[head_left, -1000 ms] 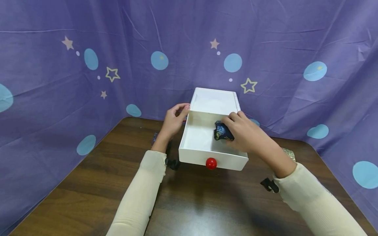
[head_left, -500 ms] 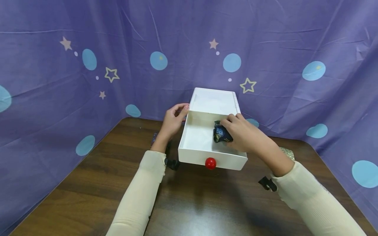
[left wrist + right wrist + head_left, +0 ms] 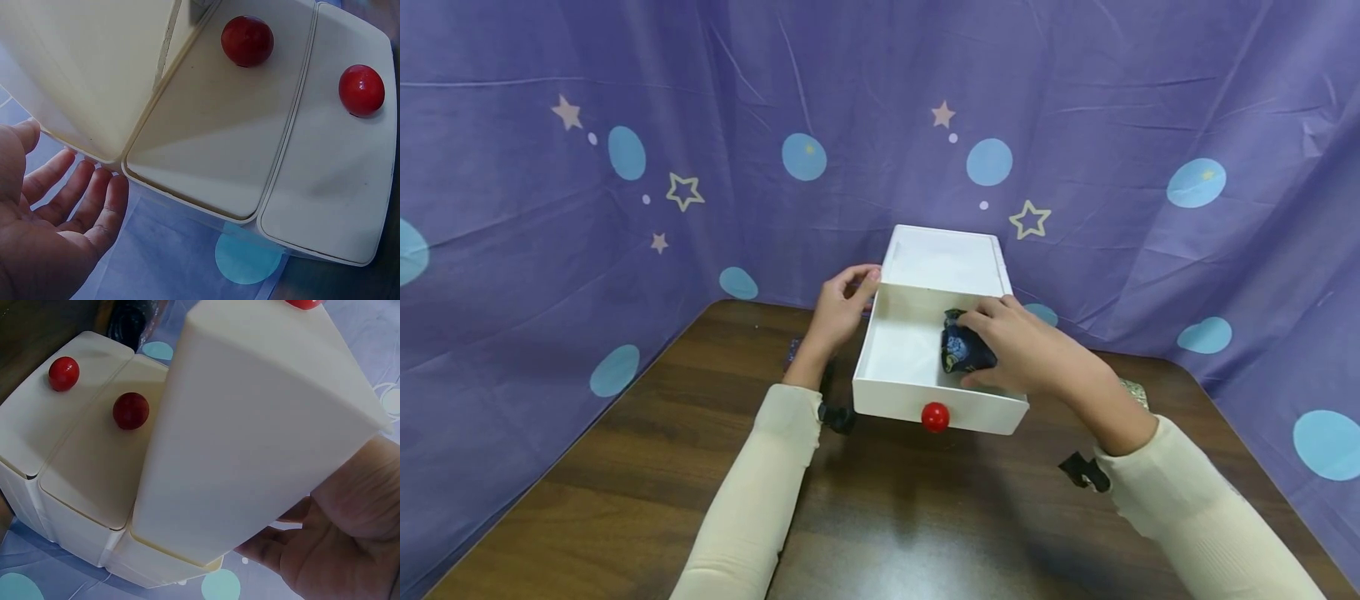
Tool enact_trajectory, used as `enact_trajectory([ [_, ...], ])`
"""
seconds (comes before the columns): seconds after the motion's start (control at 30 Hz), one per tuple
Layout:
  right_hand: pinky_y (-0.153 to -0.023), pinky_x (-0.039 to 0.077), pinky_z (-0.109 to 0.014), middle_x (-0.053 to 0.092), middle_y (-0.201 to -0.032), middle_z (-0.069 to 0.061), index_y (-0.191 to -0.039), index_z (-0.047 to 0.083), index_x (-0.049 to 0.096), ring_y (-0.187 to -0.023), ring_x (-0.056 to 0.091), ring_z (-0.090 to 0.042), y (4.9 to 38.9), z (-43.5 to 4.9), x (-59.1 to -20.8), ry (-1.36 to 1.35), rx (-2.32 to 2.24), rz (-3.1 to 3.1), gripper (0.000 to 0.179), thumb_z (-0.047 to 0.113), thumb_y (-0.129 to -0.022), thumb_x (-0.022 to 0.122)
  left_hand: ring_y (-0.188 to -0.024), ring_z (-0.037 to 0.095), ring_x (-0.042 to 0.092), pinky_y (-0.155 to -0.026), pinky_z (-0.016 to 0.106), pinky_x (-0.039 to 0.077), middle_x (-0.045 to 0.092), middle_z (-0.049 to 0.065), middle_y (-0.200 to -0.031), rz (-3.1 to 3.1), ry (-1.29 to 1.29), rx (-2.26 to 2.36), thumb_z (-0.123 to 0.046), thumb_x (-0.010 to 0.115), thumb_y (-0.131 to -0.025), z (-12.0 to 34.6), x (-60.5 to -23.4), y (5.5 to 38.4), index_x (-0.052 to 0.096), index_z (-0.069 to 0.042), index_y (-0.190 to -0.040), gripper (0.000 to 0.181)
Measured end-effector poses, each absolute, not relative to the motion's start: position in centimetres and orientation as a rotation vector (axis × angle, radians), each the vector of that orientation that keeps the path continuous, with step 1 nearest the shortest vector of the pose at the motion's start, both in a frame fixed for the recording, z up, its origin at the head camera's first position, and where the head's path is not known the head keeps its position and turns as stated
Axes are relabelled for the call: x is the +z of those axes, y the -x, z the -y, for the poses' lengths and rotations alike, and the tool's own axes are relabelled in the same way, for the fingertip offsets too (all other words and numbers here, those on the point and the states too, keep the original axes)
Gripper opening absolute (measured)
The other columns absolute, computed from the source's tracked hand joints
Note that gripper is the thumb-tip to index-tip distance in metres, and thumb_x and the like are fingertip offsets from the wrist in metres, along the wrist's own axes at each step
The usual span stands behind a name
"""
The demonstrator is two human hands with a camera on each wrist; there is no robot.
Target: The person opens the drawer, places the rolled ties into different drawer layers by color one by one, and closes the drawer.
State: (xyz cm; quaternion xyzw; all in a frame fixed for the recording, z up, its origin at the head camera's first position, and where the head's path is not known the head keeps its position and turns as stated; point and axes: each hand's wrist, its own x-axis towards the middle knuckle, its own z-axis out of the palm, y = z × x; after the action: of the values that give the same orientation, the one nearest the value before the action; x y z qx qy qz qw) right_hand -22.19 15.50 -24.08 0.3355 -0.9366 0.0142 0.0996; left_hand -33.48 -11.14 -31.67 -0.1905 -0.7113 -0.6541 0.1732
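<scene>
Reaches with the right hand [image 3: 1033, 346] into the pulled-out white drawer [image 3: 897, 337], with fingers over and thumb just below the dark blue patterned cloth [image 3: 958, 350], inside the drawer's right half. Cannot tell whether gripping it or loose around it. Touches the drawer's left side with the left hand [image 3: 842, 308], with relaxed fingers, beside the white cabinet [image 3: 946, 257] on the table [image 3: 625, 500].

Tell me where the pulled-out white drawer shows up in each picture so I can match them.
Head: the pulled-out white drawer lies just right of centre, its red knob facing the camera.
Left wrist: it is in the upper left, cut off by the frame.
Right wrist: its large pale side spans the middle, the knob cut off at the top.
Shared landmark: the spotted purple backdrop.
</scene>
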Motion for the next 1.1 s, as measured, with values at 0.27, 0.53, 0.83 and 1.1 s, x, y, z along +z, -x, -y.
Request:
enact_trajectory([
  [0.27,-0.094,0.051,-0.048,0.059,-0.131,-0.014,-0.135,0.005,0.064,-0.116,0.053,-0.035,21.8,-15.6,-23.8,-1.002,0.04,2.767,0.071,0.044,-0.08,0.088,-0.099,0.022,0.065,-0.083,0.041,0.06,0.069,0.017,-0.115,2.019,0.55,-1.852,-0.032,0.064,-0.103,11.3,-31.7,33.4,0.067,-0.001,-0.13,0.04],
  [0.53,-0.094,0.051,-0.047,0.062,-0.129,-0.012,-0.132,0.006,0.066,-0.113,0.055,-0.033,21.5,-15.6,-23.3,-1.024,0.04,2.752,0.066,0.047,-0.084,0.084,-0.099,0.023,0.065,-0.079,0.032,0.059,0.069,0.017,-0.116,2.017,0.556,-1.857,-0.031,0.063,-0.104,11.2,-31.8,33.5,0.066,-0.001,-0.131,0.04],
  [0.83,-0.091,0.051,-0.047,0.065,-0.122,-0.013,-0.131,0.005,0.067,-0.104,0.058,-0.03,21.1,-15.7,-22.6,-1.039,0.059,2.696,0.058,0.044,-0.089,0.08,-0.098,0.02,0.065,-0.079,0.032,0.06,0.069,0.017,-0.115,2.008,0.556,-1.868,-0.03,0.063,-0.104,11.2,-31.8,33.6,0.067,-0.001,-0.13,0.039],
  [1.1,-0.089,0.052,-0.044,0.065,-0.121,-0.01,-0.131,0.004,0.065,-0.103,0.059,-0.027,20.2,-15.5,-22.4,-1.141,0.122,2.501,0.054,0.038,-0.091,0.079,-0.1,0.022,0.065,-0.079,0.032,0.06,0.069,0.016,-0.117,2.02,0.55,-1.861,-0.031,0.063,-0.104,11.2,-31.7,33.5,0.066,-0.001,-0.131,0.04],
])
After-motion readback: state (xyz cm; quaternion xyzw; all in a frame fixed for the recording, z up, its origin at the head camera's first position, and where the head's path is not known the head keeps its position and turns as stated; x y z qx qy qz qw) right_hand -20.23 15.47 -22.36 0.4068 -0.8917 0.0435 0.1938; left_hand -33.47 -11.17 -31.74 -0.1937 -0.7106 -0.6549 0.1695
